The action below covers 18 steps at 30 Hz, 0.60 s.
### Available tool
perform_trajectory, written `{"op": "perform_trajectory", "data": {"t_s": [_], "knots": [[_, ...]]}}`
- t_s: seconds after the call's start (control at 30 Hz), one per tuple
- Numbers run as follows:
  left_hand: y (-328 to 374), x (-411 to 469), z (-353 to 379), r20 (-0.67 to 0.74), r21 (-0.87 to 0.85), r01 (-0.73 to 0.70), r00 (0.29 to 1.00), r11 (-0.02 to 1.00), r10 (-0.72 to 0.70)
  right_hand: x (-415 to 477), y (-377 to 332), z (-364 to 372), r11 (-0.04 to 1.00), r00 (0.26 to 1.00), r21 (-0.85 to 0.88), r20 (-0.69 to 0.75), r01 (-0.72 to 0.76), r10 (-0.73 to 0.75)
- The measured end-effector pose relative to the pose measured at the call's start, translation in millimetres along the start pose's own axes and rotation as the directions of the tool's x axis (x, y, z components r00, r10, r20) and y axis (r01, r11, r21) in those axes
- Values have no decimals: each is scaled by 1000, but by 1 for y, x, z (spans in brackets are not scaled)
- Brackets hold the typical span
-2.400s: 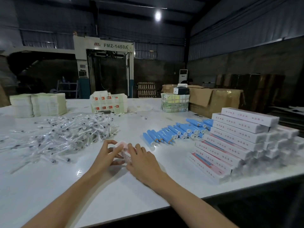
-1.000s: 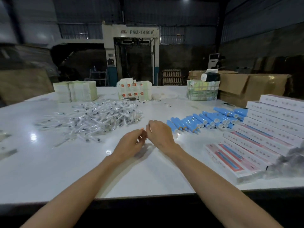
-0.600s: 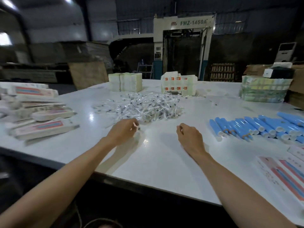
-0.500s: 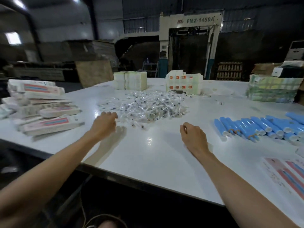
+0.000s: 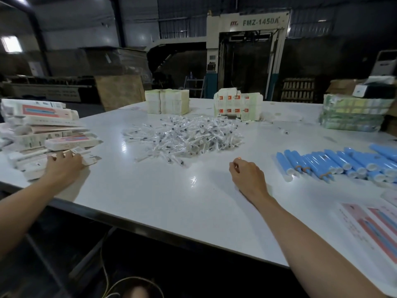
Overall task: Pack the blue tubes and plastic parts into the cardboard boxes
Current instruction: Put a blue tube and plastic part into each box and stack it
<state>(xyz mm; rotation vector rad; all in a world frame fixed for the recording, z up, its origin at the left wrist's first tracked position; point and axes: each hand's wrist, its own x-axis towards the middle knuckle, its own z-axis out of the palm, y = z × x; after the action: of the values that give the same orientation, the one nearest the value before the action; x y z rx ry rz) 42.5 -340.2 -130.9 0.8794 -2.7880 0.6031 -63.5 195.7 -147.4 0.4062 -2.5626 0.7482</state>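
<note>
In the head view, the left hand (image 5: 64, 166) reaches to the left edge of the table (image 5: 171, 203). There a loose pile of cardboard boxes (image 5: 43, 134) lies, long white ones with red and blue print. The fingers lie over a small box at the near side of this pile. Whether the thumb clamps it from below I cannot tell, because the hand covers it. I think this pile is where the filled boxes are collected, so they are kept away from the working space.

The right hand (image 5: 247, 175) rests on the bare middle of the table with the fingers loosely curled, and nothing is visible in them. It waits between the two supplies. The blue tubes (image 5: 335, 164) lie side by side toward the right edge, near this hand. The plastic parts (image 5: 184, 136) — clear wrapped pieces in one heap — lie toward the far edge, well apart from the tubes. Probably this is done so that each hand can take from its own side.

More printed boxes (image 5: 376, 224) lie at the near right corner.
</note>
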Motion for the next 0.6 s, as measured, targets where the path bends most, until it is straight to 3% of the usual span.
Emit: {"op": "perform_trajectory", "data": {"t_s": [0.13,0.33,0.43,0.6], "knots": [[-8,11,6,59,-113,-6,998,994,13,-2,0,-2,1000,1000,28,11,8,-8],[-6,12,-2,5,-247,-104,994,963,109,-2,-1,-3,1000,1000,23,22,16,-16],[12,7,-22,-89,-442,-212,977,872,193,-1,0,-2,999,1000,33,18,15,-16],[81,-14,-92,-257,-679,-316,948,663,188,0,0,-2,1000,1000,30,19,7,-7]]}}
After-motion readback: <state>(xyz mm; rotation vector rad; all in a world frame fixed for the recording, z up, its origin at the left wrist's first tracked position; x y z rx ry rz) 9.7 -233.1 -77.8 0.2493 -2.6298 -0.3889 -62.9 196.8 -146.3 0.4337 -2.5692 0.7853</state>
